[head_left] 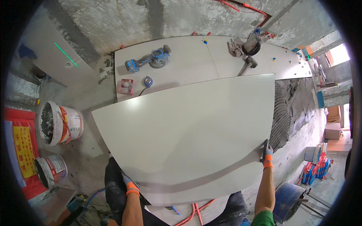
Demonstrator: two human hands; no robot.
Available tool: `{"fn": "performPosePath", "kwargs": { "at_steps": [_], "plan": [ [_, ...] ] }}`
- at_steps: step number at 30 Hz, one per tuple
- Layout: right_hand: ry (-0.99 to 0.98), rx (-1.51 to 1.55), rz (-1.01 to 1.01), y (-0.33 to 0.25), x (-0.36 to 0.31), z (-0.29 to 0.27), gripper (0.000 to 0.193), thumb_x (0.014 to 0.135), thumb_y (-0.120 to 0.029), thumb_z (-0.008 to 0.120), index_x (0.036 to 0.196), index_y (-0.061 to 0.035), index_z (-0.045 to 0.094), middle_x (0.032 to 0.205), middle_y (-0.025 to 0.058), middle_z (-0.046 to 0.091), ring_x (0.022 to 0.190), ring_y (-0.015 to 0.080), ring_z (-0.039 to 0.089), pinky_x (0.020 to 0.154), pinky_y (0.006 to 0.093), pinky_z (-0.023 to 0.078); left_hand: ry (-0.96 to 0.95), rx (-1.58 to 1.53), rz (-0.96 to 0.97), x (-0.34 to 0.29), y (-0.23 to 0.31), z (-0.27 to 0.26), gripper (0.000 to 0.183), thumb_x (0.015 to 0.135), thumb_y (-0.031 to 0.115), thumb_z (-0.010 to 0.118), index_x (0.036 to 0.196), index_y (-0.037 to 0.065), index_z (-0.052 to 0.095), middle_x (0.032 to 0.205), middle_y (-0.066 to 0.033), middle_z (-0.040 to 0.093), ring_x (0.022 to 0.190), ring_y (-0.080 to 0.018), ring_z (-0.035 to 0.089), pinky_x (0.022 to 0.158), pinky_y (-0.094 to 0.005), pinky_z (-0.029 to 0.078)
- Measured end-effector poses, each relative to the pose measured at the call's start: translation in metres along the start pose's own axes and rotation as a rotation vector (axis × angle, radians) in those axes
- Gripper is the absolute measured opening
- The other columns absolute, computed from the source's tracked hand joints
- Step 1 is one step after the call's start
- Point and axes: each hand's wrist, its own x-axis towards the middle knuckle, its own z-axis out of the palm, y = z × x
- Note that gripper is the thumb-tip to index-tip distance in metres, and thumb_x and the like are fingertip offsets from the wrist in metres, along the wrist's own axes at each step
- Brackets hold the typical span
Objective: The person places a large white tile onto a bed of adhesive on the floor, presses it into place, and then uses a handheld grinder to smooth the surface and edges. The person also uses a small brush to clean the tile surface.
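Observation:
A large pale floor tile (pixel 188 132) spans the middle of the view, held before me between both hands. My left hand (pixel 129 184), in a grey glove with an orange cuff, grips its near left edge beside my knee. At the right edge, my right hand (pixel 267 153), gloved the same way, is closed with its fingers curled over the tile's border. The undersides of both grips are hidden. Past the tile's far edge lie laid tiles (pixel 188 56), and grey combed mortar (pixel 283 120) shows at its right.
On the laid tiles are a blue cordless tool (pixel 156 58), a tape measure (pixel 148 81), a pink box (pixel 126 86), and a mallet (pixel 247 64). Buckets (pixel 71 124) stand left. A blue tub (pixel 288 201) stands right. Red pipes (pixel 194 213) run across the floor near my legs.

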Motion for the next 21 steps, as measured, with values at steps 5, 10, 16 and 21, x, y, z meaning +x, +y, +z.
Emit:
{"fn": "performPosePath", "kwargs": {
  "at_steps": [5, 10, 16, 21],
  "plan": [
    [-0.022, -0.237, -0.029, 0.048, 0.040, 0.035, 0.059, 0.080, -0.055, 0.060, 0.100, 0.0003, 0.063, 0.081, 0.0099, 0.065, 0.074, 0.0185, 0.058, 0.067, 0.0323, 0.047, 0.364, 0.692, 0.266, 0.014, 0.002, -0.018, 0.066, 0.087, 0.060, 0.031, 0.133, 0.014, 0.040, 0.140, -0.0067, 0.037, 0.125, -0.0323, 0.034, 0.102, -0.0477, 0.028],
    [-0.016, -0.330, -0.039, 0.066, 0.049, 0.072, 0.063, 0.075, -0.061, 0.061, 0.086, 0.0003, 0.066, 0.074, 0.0102, 0.064, 0.070, 0.0191, 0.058, 0.067, 0.0338, 0.046, 0.533, 1.077, 0.372, 0.008, -0.006, -0.034, 0.060, 0.087, 0.057, 0.038, 0.123, 0.011, 0.051, 0.125, -0.0069, 0.050, 0.110, -0.0302, 0.045, 0.095, -0.0450, 0.036],
    [-0.020, -0.531, -0.010, 0.092, 0.064, 0.108, 0.056, 0.075, -0.056, 0.062, 0.081, -0.0009, 0.066, 0.074, 0.0136, 0.066, 0.071, 0.0231, 0.062, 0.069, 0.0336, 0.047, 0.446, 1.143, 0.306, 0.008, 0.000, -0.051, 0.052, 0.086, 0.052, 0.038, 0.112, 0.011, 0.054, 0.111, -0.0067, 0.054, 0.103, -0.0266, 0.047, 0.090, -0.0422, 0.038],
    [-0.087, -0.500, -0.020, 0.115, 0.070, 0.130, 0.053, 0.076, -0.054, 0.061, 0.085, -0.0021, 0.066, 0.080, 0.0153, 0.067, 0.079, 0.0277, 0.064, 0.073, 0.0352, 0.048, 0.368, 1.121, 0.186, 0.010, 0.040, -0.076, 0.056, 0.083, 0.056, 0.036, 0.111, 0.010, 0.053, 0.110, -0.0077, 0.052, 0.103, -0.0284, 0.045, 0.090, -0.0433, 0.037]
  ]
}}
